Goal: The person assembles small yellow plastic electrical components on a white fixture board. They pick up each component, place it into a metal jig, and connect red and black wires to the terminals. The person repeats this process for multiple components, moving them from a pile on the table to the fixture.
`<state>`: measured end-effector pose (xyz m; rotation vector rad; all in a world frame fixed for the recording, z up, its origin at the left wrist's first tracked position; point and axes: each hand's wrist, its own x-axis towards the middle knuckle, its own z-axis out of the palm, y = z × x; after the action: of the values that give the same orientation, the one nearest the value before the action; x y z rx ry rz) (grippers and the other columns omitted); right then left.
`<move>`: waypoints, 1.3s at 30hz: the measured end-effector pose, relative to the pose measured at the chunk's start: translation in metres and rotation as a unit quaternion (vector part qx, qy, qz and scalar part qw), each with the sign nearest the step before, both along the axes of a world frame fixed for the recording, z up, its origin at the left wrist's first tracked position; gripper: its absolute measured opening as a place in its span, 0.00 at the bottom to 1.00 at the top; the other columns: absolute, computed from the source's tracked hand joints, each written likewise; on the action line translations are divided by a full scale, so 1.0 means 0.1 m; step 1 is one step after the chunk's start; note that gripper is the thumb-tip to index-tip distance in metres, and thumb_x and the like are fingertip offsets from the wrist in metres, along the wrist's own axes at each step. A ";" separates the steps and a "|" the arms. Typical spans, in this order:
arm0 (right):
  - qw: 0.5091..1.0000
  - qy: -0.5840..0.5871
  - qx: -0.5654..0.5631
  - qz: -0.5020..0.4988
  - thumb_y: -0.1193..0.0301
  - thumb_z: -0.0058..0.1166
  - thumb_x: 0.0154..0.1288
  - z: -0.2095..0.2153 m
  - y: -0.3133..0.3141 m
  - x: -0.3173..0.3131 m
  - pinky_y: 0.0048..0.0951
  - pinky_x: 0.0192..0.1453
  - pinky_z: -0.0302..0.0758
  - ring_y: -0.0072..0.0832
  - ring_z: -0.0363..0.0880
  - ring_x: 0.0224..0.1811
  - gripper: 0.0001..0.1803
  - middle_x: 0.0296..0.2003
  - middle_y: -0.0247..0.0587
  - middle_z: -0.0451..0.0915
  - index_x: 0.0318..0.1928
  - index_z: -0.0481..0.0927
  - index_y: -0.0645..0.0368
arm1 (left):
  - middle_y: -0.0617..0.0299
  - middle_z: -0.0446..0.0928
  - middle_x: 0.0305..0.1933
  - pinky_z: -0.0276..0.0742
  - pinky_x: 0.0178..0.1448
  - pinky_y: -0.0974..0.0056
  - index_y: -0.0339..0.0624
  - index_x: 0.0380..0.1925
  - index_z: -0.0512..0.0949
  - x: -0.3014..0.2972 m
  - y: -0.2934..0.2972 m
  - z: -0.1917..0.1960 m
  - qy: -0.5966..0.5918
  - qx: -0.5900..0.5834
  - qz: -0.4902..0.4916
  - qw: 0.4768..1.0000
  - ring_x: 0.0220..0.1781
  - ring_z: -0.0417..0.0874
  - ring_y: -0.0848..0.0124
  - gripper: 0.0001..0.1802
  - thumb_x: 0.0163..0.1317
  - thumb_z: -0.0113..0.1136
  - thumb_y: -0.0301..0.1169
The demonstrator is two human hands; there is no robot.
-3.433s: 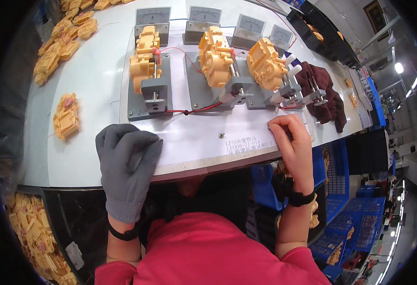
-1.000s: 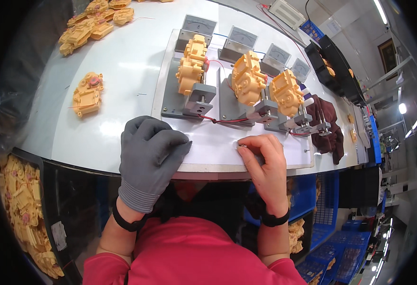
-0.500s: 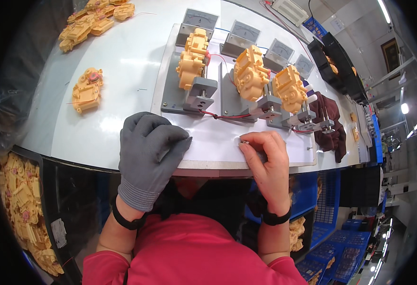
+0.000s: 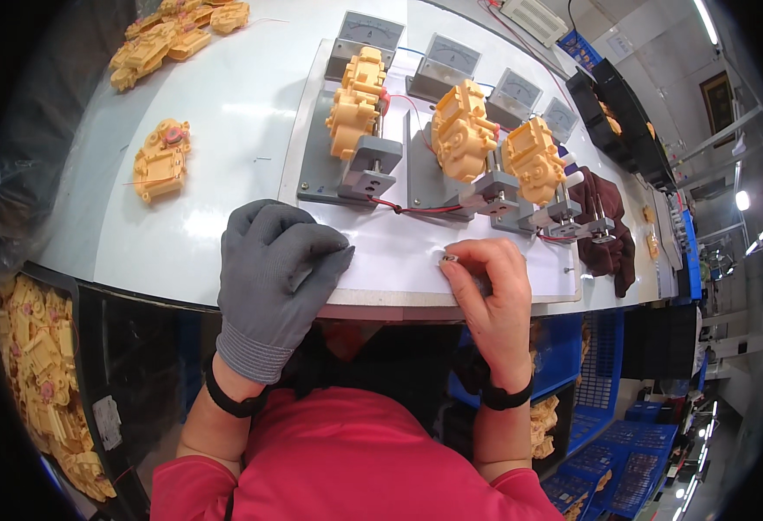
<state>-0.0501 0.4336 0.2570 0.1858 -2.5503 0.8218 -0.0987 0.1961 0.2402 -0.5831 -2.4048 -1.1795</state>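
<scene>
My left hand (image 4: 281,269), in a grey knit glove, rests near the front edge of the white board (image 4: 390,276). Its thumb and fingertips meet in a pinch; whatever may be between them is hidden. Across from it my bare right hand (image 4: 492,282) pinches a small silvery metal piece (image 4: 449,258) between thumb and index finger. Beyond both hands, three yellow plastic gear housings (image 4: 357,102) (image 4: 464,130) (image 4: 533,161) sit upright on grey metal test fixtures (image 4: 371,167). Red and black wires (image 4: 416,212) run between the fixtures.
Analog meters (image 4: 371,31) stand behind the fixtures. One yellow housing (image 4: 161,165) lies left on the table, with a pile (image 4: 173,39) at far left. A dark red cloth (image 4: 607,226) lies right. Bins of housings (image 4: 42,382) and blue crates (image 4: 624,451) flank me below.
The small metal piece shows more plainly at my right fingertips, which have turned slightly. Both hands otherwise keep their places, and the view has shifted a little.
</scene>
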 end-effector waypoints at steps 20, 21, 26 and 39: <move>1.000 0.008 -0.004 -0.011 0.74 0.67 0.60 -0.02 0.00 -0.01 0.35 0.47 0.70 0.36 0.77 0.39 0.05 0.34 0.36 0.80 0.37 0.84 0.56 | 0.62 0.78 0.37 0.69 0.55 0.54 0.49 0.32 0.84 -0.02 0.02 0.00 0.010 0.014 0.003 1.000 0.48 0.76 0.58 0.05 0.56 0.71 0.32; 1.000 0.002 -0.006 -0.018 0.74 0.67 0.60 0.00 0.00 0.01 0.35 0.48 0.71 0.37 0.77 0.40 0.05 0.34 0.37 0.80 0.37 0.84 0.56 | 0.61 0.76 0.38 0.71 0.55 0.57 0.45 0.33 0.83 -0.02 0.03 0.01 0.008 0.019 -0.011 1.000 0.49 0.74 0.59 0.07 0.55 0.71 0.26; 0.999 -0.037 -0.016 -0.035 0.75 0.67 0.61 0.00 -0.04 0.04 0.34 0.49 0.71 0.36 0.76 0.42 0.07 0.37 0.39 0.79 0.40 0.84 0.57 | 0.64 0.78 0.37 0.70 0.57 0.57 0.48 0.33 0.85 -0.02 -0.02 -0.02 0.002 0.006 0.006 1.000 0.49 0.75 0.60 0.07 0.55 0.73 0.33; 0.997 -0.051 -0.044 -0.025 0.76 0.66 0.62 0.01 -0.03 0.06 0.32 0.50 0.73 0.33 0.77 0.43 0.08 0.39 0.40 0.79 0.42 0.84 0.59 | 0.63 0.79 0.36 0.71 0.53 0.54 0.51 0.33 0.84 -0.03 0.02 -0.01 0.020 0.008 0.017 1.000 0.47 0.77 0.57 0.05 0.58 0.70 0.35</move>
<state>-0.0436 0.4311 0.2576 0.0518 -2.5955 0.9447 -0.1018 0.1978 0.2387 -0.5526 -2.3593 -1.1615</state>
